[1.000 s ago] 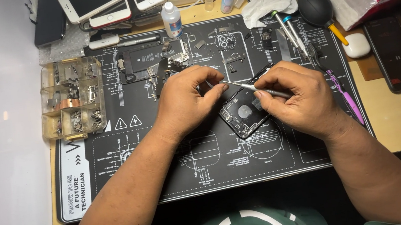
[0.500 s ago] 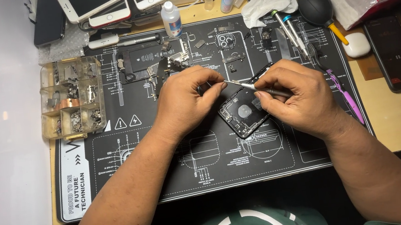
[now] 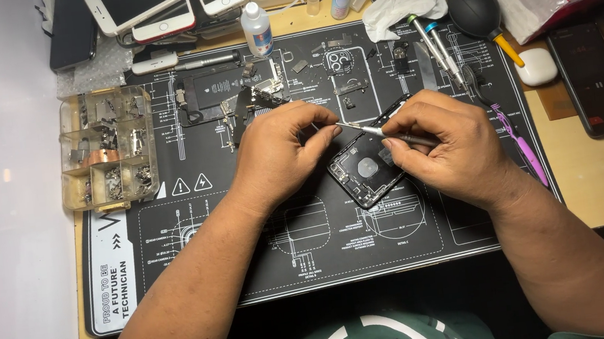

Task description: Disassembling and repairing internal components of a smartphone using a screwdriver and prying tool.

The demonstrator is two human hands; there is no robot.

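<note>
Step in hand, as judged: seating a small part or screw in the opened phone housing (image 3: 364, 171), centre of frame, lying at a slant on the black repair mat (image 3: 312, 259).

Your right hand (image 3: 451, 149) is closed around a slim precision screwdriver (image 3: 381, 132), held like a pen, its tip pointing left toward your left fingertips. Your left hand (image 3: 274, 157) is pinched, thumb against forefinger; whatever sits between them is too small to tell.

To do it well: keep both wrists resting on the mat, keep the driver tip close to the pinch, and work directly over the housing so that a dropped part lands inside it.

Position: the housing lies between the hands, its upper right end under your right fingers, its left edge just beside the left thumb. The clear parts box (image 3: 107, 148) stands well apart at mid left.
</note>
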